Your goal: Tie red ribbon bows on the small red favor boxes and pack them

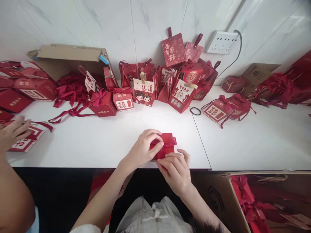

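Observation:
A small red gift box [167, 137] lies at the table's front edge, with a dark red ribbon [167, 149] tied across it in a bow. My left hand [147, 145] comes over the box's left side, its thumb and fingers closed around a loop of the ribbon. On the near right corner, my right hand [177, 166] pinches the ribbon's lower end between thumb and forefinger, the other fingers bent. Both hands cover much of the box's left and front sides.
Finished red gift boxes [181, 95] line the wall, with loose ribbons [70, 89] by an open carton [73, 53]. A black ring [195, 111] lies on the white table [116, 136]. Another person's hand [14, 132] works at left. Below right, a carton [233, 194] holds red boxes.

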The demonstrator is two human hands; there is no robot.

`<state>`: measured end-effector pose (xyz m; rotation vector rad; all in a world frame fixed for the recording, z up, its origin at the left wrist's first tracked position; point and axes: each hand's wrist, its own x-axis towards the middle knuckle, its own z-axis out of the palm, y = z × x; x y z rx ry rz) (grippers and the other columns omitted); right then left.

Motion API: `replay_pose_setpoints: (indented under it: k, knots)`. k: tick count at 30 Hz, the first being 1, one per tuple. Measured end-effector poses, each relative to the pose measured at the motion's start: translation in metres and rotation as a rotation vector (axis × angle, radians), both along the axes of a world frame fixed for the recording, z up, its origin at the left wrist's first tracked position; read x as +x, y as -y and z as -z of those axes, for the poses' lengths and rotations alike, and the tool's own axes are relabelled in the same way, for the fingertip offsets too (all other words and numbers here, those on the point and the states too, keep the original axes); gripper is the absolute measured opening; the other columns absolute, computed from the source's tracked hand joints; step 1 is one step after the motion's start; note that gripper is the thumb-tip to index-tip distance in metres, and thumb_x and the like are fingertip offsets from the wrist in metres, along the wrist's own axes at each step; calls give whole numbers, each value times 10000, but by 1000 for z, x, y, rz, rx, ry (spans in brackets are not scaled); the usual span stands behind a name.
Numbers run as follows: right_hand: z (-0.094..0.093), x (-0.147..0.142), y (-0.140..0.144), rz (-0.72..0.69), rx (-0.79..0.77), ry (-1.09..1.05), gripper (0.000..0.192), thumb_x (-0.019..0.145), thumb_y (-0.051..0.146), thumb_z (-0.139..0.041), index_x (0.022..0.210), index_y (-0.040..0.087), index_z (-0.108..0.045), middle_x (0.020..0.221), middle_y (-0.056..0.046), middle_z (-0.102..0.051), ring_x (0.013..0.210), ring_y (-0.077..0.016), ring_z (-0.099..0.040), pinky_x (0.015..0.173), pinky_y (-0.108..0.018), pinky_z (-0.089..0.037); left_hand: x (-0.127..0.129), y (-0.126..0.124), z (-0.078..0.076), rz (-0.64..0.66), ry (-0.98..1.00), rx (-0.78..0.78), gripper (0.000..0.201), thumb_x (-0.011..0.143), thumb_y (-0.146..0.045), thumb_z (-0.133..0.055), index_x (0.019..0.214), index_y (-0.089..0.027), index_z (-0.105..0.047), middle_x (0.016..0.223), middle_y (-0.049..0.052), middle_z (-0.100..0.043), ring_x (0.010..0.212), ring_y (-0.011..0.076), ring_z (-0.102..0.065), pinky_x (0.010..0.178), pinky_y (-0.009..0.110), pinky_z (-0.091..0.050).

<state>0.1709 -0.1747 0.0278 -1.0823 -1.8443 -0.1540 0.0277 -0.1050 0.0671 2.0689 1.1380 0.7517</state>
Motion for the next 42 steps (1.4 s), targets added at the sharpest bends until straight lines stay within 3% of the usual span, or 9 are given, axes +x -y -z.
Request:
replay_pose_setpoints:
  k: [7,17,27,42]
  knots:
    - [7,-5,3,-78,-22,-12,118,800,90,-637,831,195,-591,689,27,-678,710,-130,-589,883,-398,-369,-6,-2,2,80,-71,-36,110,828,-271,-571,889,-219,-647,1206,35,-548,1143,204,-506,1010,377,-406]
    - [7,1,-3,-280,-2,-9,153,775,57,-637,883,163,-613,714,-14,-661,703,-144,-543,637,-295,-460,2,2,8,-48,22,6,75,748,-148,-589,792,-205,-609,1114,39,-594,1051,202,-557,937,382,-459]
    - [9,4,-6,-374,46,2,146,807,59,-593,900,167,-625,700,1,-660,638,-123,-530,607,-300,-455,4,3,8,-52,37,11,106,736,-112,-584,725,-209,-626,1095,29,-589,1048,193,-545,943,370,-441]
    - [5,-3,-7,-315,-14,16,138,786,74,-640,870,180,-609,759,28,-705,653,-88,-582,627,-287,-394,-3,-1,5,35,7,-26,100,747,-142,-580,815,-211,-605,1146,44,-580,1083,205,-542,951,369,-448]
